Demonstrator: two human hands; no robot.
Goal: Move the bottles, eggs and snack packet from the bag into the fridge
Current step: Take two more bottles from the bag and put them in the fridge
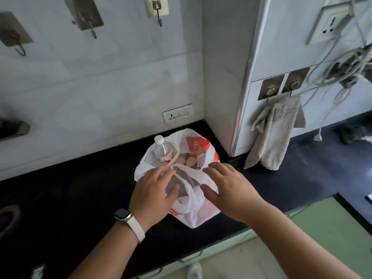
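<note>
- White plastic bag: stood on dark counter; bottles and eggs seen inside.
- Left hand, right hand: fingers relaxed, laid on bag rim.
- Step judged: bag opening; bottle to be gripped next.

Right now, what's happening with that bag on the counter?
A person seems to be spreading open a white plastic shopping bag on the black counter. The left hand, wearing a watch, and the right hand both rest on its near side. Inside are a white-capped water bottle, a red-capped bottle and some eggs. Nothing is out yet, and no fridge is in view.
</note>
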